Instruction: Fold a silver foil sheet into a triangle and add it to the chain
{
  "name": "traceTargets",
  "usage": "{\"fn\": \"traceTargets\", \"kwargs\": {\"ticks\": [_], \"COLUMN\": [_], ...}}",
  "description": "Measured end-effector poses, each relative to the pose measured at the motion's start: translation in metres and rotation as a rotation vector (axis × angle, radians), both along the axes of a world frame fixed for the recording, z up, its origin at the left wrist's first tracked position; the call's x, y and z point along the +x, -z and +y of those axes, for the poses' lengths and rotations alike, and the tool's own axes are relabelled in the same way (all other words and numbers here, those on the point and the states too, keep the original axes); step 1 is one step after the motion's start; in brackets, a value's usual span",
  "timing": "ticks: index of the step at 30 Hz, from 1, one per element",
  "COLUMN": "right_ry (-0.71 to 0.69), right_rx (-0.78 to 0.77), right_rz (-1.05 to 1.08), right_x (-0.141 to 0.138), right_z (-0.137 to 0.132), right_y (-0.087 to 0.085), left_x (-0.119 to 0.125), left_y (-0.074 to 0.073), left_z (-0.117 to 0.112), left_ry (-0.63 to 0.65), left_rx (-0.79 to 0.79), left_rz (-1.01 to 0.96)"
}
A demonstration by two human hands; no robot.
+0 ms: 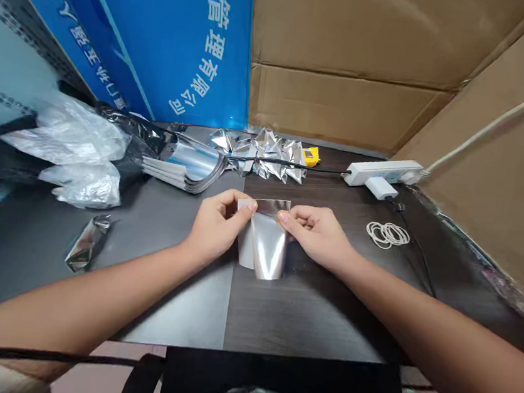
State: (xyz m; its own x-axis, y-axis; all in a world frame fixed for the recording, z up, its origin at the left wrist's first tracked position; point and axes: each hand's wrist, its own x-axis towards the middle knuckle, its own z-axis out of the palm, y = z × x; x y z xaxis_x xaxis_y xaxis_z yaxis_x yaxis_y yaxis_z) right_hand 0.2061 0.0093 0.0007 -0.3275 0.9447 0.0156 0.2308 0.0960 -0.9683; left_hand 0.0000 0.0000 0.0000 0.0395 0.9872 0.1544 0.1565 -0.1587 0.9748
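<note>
A small silver foil pouch (266,244) is held upright over the dark table (306,302), near its middle. My left hand (217,224) pinches the pouch's top left corner with thumb and fingers. The top right edge is pinched by my right hand (317,233). Both hands meet at the pouch's upper rim, which looks slightly spread.
A stack of flat silver pouches (188,164) and crumpled plastic bags (78,150) lie at the left. A pile of folded foil pieces (267,153) sits behind. A white power strip (382,172), rubber bands (387,234), a crumpled foil piece (87,243) and cardboard walls (353,62) surround the table.
</note>
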Motion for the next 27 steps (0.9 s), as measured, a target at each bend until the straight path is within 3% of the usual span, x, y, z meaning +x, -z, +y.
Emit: {"fn": "traceTargets", "kwargs": {"ticks": [4,9,15,23,27], "right_ry": [-0.118,-0.07,-0.173,-0.195,-0.177], "right_rx": [-0.106,-0.108,-0.255,-0.241,-0.149], "right_rz": [0.006,-0.01,-0.011,-0.126,-0.291], "right_x": [-0.002,-0.004,-0.004,-0.005,-0.006], "right_z": [-0.004,-0.006,-0.006,-0.007,-0.011], "right_y": [-0.001,0.004,0.006,-0.001,-0.006], "left_x": [-0.001,-0.003,-0.005,-0.011,-0.013], "left_y": [0.004,0.003,0.002,0.003,0.002], "left_z": [0.005,0.01,0.017,0.022,0.022], "left_ry": [-0.031,-0.037,-0.099,-0.102,-0.099], "left_rx": [-0.006,-0.059,-0.083,-0.079,-0.036], "left_rz": [-0.056,-0.075,-0.038,0.251,0.493]}}
